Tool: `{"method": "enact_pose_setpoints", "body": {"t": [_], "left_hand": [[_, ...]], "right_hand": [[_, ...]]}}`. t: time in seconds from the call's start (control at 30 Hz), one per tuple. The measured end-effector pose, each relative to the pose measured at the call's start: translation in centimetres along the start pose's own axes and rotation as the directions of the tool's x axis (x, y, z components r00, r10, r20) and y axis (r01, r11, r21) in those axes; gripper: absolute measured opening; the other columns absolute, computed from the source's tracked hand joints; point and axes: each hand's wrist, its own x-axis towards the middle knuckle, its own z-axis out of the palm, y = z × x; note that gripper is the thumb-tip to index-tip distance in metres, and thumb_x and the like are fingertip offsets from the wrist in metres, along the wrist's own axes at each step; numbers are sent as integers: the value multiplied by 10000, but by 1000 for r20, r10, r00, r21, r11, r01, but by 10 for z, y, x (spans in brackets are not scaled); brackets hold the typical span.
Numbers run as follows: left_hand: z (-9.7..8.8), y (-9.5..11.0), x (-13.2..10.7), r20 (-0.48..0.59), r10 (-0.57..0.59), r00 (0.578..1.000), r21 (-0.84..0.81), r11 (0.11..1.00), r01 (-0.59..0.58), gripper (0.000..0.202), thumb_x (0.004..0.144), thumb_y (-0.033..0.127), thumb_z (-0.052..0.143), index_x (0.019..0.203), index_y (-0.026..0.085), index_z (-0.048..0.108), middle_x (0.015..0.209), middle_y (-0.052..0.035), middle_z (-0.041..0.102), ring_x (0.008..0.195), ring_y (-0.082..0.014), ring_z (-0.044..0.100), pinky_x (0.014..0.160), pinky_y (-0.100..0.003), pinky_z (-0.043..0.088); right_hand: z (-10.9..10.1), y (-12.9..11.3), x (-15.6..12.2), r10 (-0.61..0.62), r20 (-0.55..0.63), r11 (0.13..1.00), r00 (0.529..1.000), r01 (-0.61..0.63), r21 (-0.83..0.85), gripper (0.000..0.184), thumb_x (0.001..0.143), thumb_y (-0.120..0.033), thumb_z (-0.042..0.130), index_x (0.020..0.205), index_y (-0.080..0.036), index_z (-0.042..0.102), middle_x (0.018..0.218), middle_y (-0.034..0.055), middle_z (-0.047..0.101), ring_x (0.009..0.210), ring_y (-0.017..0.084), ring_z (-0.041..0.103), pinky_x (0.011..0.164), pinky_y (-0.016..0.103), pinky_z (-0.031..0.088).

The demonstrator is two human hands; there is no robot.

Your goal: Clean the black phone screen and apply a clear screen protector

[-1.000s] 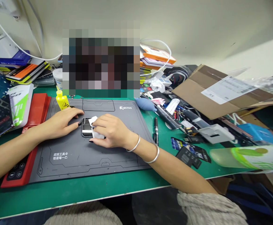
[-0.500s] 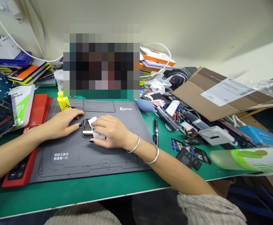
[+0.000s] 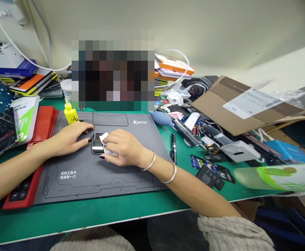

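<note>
A small dark device with a glossy screen [image 3: 97, 143] lies on a grey work mat [image 3: 95, 174] on the green table. My right hand [image 3: 123, 148] has its fingers curled over a white wipe [image 3: 105, 143], pressing it on the right part of the device. My left hand [image 3: 68, 137] lies flat on the mat with fingers stretched out, fingertips touching the device's left edge. Two silver bangles [image 3: 160, 170] sit on my right wrist.
A yellow bottle [image 3: 70, 114] stands at the mat's back left. Red cases [image 3: 41, 127] and a phone [image 3: 2, 132] lie to the left. A black pen [image 3: 173, 146], blue blower [image 3: 161, 118], loose parts, a cardboard box [image 3: 236, 104] and green packaging [image 3: 280, 176] crowd the right.
The hands and the device have barely shifted; the view has only drifted slightly. The wipe stays pressed on the device.
</note>
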Motion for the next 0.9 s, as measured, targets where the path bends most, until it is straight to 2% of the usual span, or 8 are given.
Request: {"method": "enact_pose_setpoints", "body": {"t": [0.17,0.27,0.4,0.53,0.9], "left_hand": [[0,0,0,8,-1,1000,-6,1000,1,452,947,434,429,1288,150,515,1226,-145,638,1049,-264,622,964,-434,501],[0,-1,1,2,-2,1000,-4,1000,2,459,946,437,435,1296,149,512,1235,-148,637,1058,-266,623,974,-441,501],[1,-2,0,-3,-2,1000,0,1000,2,460,949,449,439,1304,164,509,1250,-143,639,1061,-266,626,978,-447,508],[1,-2,0,-3,-2,1000,-4,1000,2,464,951,455,435,1307,166,510,1262,-143,636,1065,-267,628,980,-447,509],[1,-1,0,8,-20,1000,-14,1000,20,481,948,463,438,1322,169,507,1280,-146,629,1083,-272,621,990,-446,499]], "right_hand": [[0,1,-1,12,16,999,1000,-12,30,264,956,-393,572,894,-162,682,1023,120,722,880,236,591,736,370,415],[0,1,-1,7,19,999,1000,-7,41,294,964,-402,555,842,-159,667,1010,128,721,874,243,590,745,380,427],[-1,0,-1,20,56,997,998,-24,68,259,946,-404,588,940,-155,663,1077,144,703,940,260,598,771,389,437],[-2,0,0,18,95,995,995,-27,96,265,937,-427,606,927,-165,642,1117,166,690,998,280,602,823,423,457],[-3,0,0,5,90,988,996,-19,151,266,915,-413,646,998,-160,632,1232,187,673,1125,303,609,913,463,487]]}}
